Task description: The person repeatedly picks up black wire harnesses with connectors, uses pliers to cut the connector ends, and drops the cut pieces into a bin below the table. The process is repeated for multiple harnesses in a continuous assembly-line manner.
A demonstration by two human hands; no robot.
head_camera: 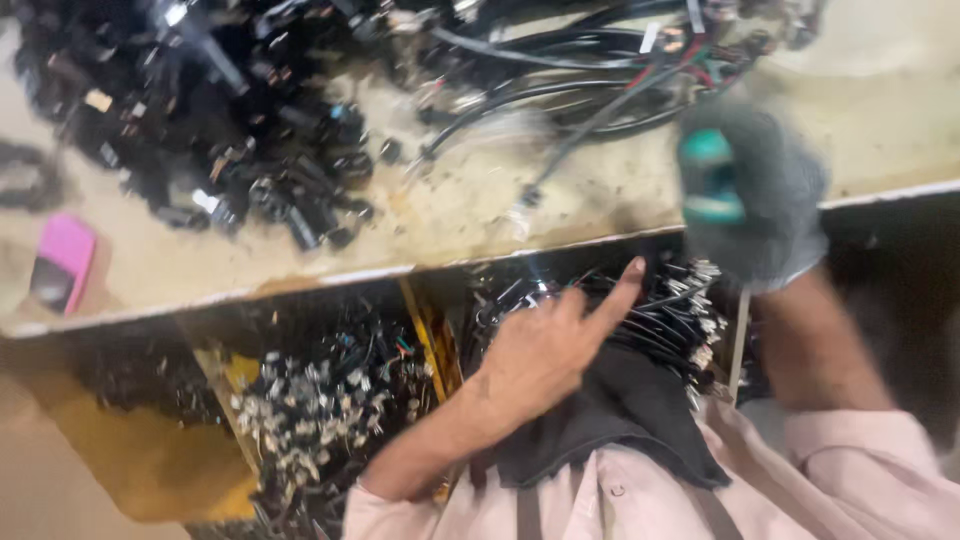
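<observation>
A head-worn camera looks down, blurred by motion, at a scuffed beige counter (pixel 470 215) and the open bins under its front edge.

The person's bare left hand (pixel 545 350) hovers just below the counter's front edge, over a bin of black wire leads with pale metal ends (pixel 680 300). Its forefinger is stretched out and pointing up toward the edge, the other fingers curled in; it holds nothing. The right hand, in a grey knitted glove (pixel 770 195), is raised at the counter's front edge toward the right. Its grip is closed around a small teal plastic part (pixel 712 175), though the blur hides what kind of part this is.

On the counter, a large heap of small black plastic connectors (pixel 210 120) fills the far left part, and a loose bundle of black cables with some red wires (pixel 600 70) lies along the far edge. A pink flat object (pixel 62 262) sits near the left edge.

Below, yellow dividers (pixel 430 345) separate the bins; the middle one holds small silver-tipped connectors (pixel 320 400).

As a judgement, much material is unsorted: heap and bundle look untouched, only one part is in hand.
</observation>
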